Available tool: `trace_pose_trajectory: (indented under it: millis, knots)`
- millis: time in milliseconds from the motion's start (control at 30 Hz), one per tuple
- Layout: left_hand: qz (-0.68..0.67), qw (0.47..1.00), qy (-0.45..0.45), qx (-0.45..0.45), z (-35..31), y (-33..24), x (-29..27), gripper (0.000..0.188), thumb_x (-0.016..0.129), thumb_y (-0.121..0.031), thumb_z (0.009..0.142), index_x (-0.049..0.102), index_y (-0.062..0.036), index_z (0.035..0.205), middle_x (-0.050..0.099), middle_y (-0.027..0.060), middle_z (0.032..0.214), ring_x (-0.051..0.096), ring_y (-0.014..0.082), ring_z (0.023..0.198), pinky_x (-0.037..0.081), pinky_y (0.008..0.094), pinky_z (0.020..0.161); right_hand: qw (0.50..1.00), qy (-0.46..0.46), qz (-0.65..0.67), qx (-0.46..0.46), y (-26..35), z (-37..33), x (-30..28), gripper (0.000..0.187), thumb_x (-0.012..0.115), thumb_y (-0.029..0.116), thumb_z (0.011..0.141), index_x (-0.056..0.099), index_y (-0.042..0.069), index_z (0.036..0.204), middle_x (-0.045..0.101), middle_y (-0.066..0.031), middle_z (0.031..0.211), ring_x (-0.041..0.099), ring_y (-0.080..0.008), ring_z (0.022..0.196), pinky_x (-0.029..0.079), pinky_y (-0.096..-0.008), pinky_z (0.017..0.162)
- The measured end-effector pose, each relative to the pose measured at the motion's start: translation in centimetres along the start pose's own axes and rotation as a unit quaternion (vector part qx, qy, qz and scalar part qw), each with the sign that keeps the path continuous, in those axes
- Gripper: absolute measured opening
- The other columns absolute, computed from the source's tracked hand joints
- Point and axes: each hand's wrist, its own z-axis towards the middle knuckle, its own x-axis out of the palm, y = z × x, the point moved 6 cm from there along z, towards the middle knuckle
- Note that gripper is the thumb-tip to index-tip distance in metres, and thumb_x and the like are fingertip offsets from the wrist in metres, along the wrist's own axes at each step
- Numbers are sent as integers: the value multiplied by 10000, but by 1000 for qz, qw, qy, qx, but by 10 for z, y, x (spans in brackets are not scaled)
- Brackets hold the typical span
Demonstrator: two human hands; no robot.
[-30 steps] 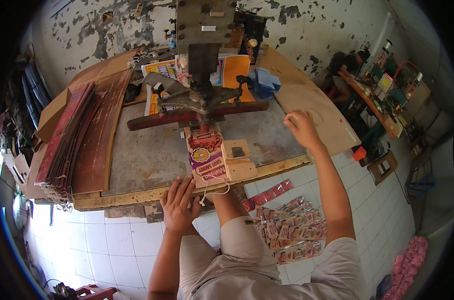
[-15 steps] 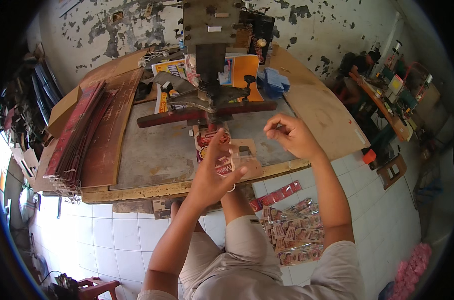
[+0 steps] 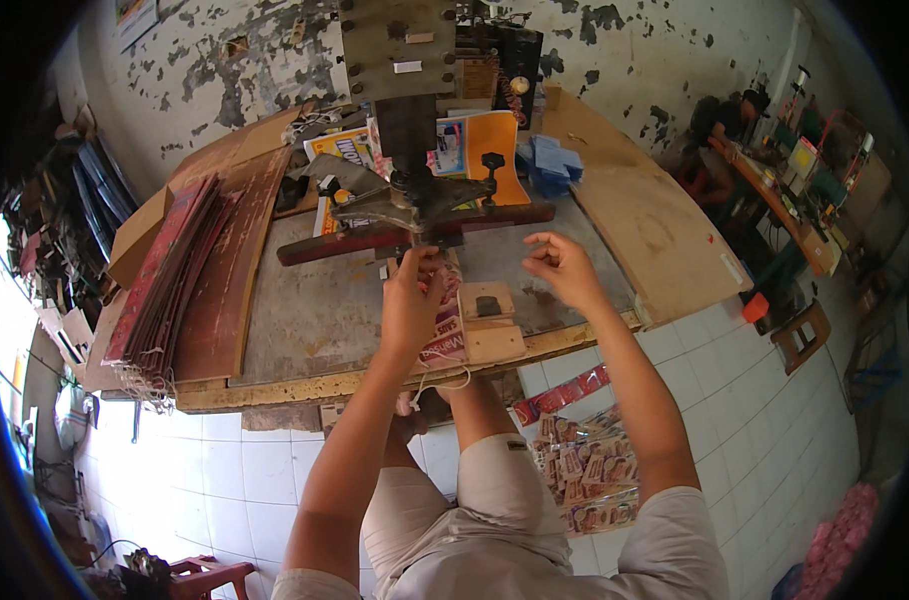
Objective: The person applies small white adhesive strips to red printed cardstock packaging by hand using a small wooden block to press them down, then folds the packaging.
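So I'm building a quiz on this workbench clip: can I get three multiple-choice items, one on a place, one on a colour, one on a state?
1. Where is the left hand?
A. on the printed card stack under the press
B. on the floor
C. on the blue papers

2. What colour is the press's bar?
A. green
B. dark red
C. white

3. How is the right hand?
A. flat on the bench
B. gripping a stool
C. raised, fingers pinched

Key: 1 A, its fingers lie on the cards at the press foot; 2 B, the crossbar shows red; 3 C, it hangs above the bench with fingertips together.
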Motion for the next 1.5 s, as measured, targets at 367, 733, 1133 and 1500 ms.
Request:
trace_pose_trajectory:
  millis: [367,733,1133,1500]
  knots:
    - [57,994,53,-78,-17,-3,-8,419,783,-91,934,657,-25,1328,775,159,963,767,336,877,602,437,815,997,65,16,28,-18,-15,12,405,835,120,1011,694,42,1382,797,-76,1129,718,-123,944,562,-327,831]
    - [153,965,102,187,-55,-24,8,387,785,-125,950,746,-40,1326,717,127,1454,663,356,1338,501,491,1132,952,24,-208,-222,21,-65,29,282,857,231,977,818,117,1231,760,-31,1401,596,-295,1404,424,-471,1203]
    - [160,970,54,177,-60,-19,7,240,792,-128,967,822,-48,1191,790,107,1365,728,320,1272,549,469,1097,943,0,-218,-250,27,-69,34,323,882,157,920,856,147,1242,802,25,1364,688,-233,1260,495,-406,1120]
    - [200,957,44,205,-62,-24,7,279,796,-121,962,822,-67,1235,786,91,1376,727,312,1283,557,464,1082,947,4,-209,-245,27,-69,35,343,864,110,922,851,133,1265,797,10,1381,686,-257,1258,499,-427,1138]
